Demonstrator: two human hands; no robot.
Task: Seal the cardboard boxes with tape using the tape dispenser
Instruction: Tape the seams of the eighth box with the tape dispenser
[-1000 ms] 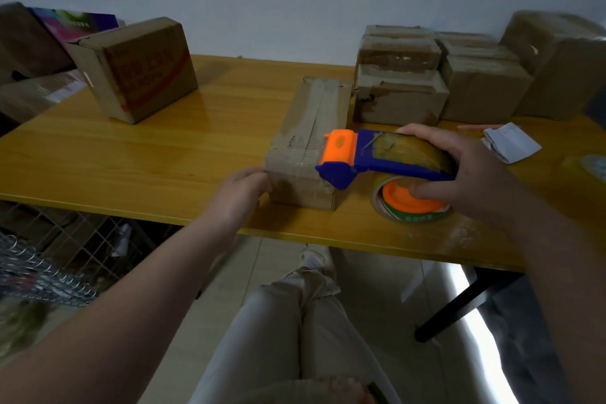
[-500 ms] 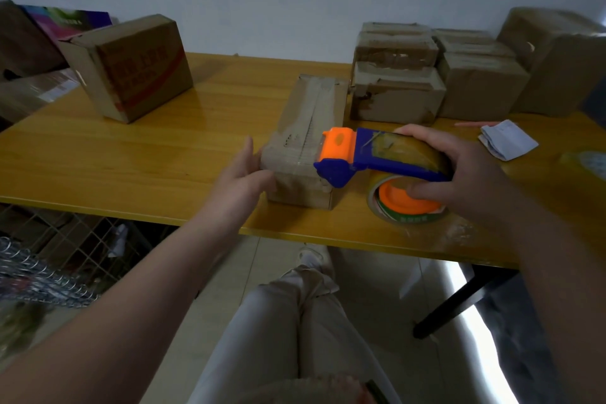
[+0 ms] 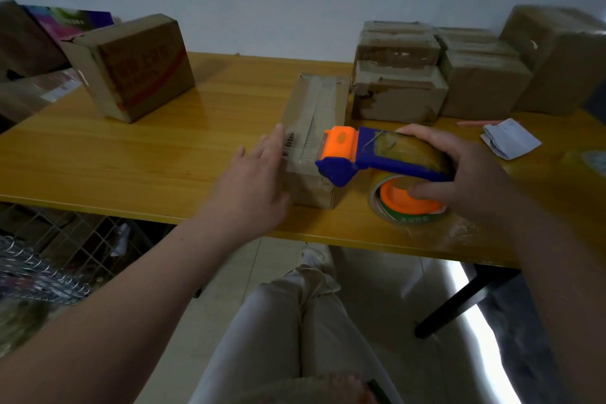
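Left hand (image 3: 252, 180) flat-open beside box (image 3: 314, 108), contact unclear. Right hand (image 3: 465, 174) grips tape dispenser (image 3: 370, 147), nose over box's near end. Box at tabletop (image 3: 164, 147) front edge: likely light, stiff, slide-prone; brace at side walls.

I could read nothing: red print on left box (image 3: 141, 70) and green label on tape roll (image 3: 410, 217) were too blurred.
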